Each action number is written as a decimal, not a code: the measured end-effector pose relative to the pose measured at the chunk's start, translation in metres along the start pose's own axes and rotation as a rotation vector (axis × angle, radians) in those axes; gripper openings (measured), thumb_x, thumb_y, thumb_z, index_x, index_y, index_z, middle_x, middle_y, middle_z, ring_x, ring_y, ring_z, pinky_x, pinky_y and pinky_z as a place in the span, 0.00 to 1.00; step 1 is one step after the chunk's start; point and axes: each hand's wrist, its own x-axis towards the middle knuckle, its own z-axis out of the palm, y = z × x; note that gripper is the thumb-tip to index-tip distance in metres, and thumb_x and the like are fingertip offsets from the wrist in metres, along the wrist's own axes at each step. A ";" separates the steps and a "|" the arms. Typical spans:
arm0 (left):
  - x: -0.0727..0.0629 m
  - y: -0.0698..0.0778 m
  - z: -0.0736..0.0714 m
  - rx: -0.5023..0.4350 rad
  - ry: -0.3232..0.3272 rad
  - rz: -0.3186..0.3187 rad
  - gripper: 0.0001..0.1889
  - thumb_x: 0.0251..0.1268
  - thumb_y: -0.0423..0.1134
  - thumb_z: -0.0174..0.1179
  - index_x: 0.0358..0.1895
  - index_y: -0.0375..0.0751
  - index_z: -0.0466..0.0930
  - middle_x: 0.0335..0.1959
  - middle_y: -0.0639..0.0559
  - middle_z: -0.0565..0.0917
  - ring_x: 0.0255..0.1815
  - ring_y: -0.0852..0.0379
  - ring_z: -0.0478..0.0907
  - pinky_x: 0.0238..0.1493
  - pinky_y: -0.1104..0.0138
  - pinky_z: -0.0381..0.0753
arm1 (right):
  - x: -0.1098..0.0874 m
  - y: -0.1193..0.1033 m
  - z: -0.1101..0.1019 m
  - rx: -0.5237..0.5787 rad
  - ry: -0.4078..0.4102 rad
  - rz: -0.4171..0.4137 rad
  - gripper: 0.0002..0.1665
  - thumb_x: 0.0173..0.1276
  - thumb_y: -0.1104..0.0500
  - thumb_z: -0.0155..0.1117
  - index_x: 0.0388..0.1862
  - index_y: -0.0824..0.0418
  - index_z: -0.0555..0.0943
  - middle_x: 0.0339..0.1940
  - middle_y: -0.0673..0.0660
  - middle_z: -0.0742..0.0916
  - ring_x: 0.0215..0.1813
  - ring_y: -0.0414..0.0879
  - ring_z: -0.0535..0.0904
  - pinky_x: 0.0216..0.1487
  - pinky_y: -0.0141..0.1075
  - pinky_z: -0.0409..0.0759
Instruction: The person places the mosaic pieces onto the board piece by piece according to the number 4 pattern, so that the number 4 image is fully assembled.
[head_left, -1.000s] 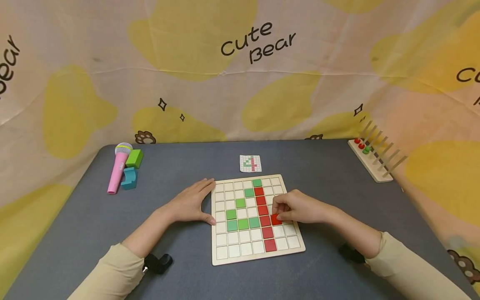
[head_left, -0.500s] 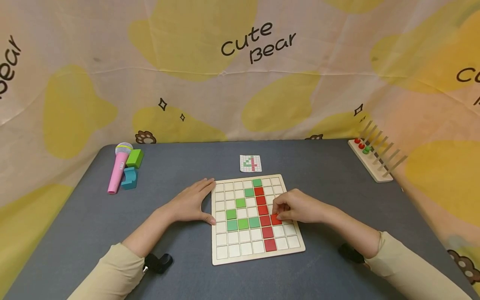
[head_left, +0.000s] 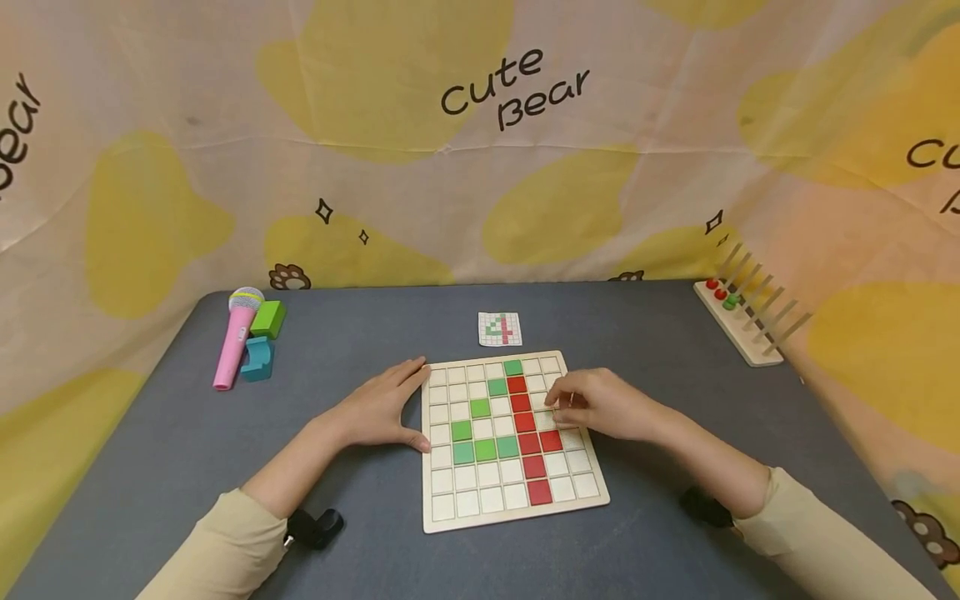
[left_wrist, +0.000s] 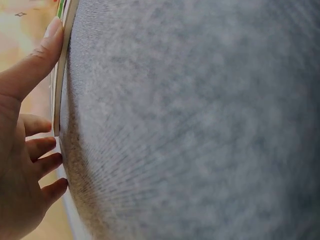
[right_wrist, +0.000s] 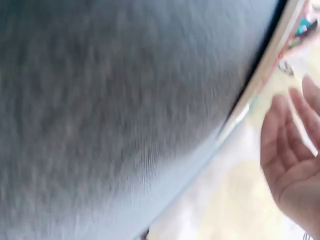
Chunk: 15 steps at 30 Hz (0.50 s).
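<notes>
A wooden grid board (head_left: 516, 518) lies on the grey table. Several green tiles (head_left: 485, 450) and a column of red tiles (head_left: 534, 466) sit in its cells, in the shape of a 4. One more red tile (head_left: 551, 441) lies flat in the cell just right of that column. My left hand (head_left: 378, 408) is spread against the board's left edge, its thumb (left_wrist: 45, 47) touching the rim in the left wrist view. Over the board's right side is my right hand (head_left: 606, 406), fingers loosely bent and holding nothing; the right wrist view shows them apart.
Behind the board lies a small printed card (head_left: 499, 330) with a coloured 4. A pink toy microphone (head_left: 236, 337), a green block (head_left: 267, 319) and a blue curved block (head_left: 258, 358) are at the back left. A pegged wooden stand (head_left: 738, 329) with beads is at the back right.
My right hand has let go of the red tile and lifted up and away from it, leaving the tile in its cell. The left hand has stayed at the board's edge.
</notes>
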 end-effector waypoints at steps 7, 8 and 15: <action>-0.005 0.001 -0.005 0.023 0.085 -0.002 0.57 0.53 0.66 0.67 0.79 0.37 0.51 0.82 0.39 0.51 0.81 0.36 0.53 0.76 0.41 0.57 | -0.012 0.029 -0.030 -0.282 0.253 0.182 0.22 0.70 0.51 0.64 0.60 0.58 0.81 0.63 0.63 0.81 0.64 0.62 0.76 0.60 0.58 0.77; -0.005 0.001 -0.006 0.038 0.115 -0.005 0.56 0.55 0.64 0.67 0.78 0.36 0.51 0.82 0.39 0.51 0.81 0.37 0.52 0.77 0.42 0.56 | -0.013 0.036 -0.033 -0.312 0.268 0.202 0.24 0.71 0.50 0.63 0.62 0.58 0.79 0.66 0.66 0.78 0.67 0.65 0.73 0.61 0.61 0.75; -0.006 -0.004 -0.010 0.200 0.311 -0.098 0.44 0.69 0.54 0.60 0.78 0.35 0.51 0.82 0.39 0.48 0.82 0.38 0.47 0.80 0.43 0.49 | -0.021 0.060 -0.039 -0.436 0.232 0.361 0.33 0.75 0.44 0.56 0.74 0.54 0.68 0.78 0.71 0.62 0.77 0.76 0.52 0.67 0.75 0.59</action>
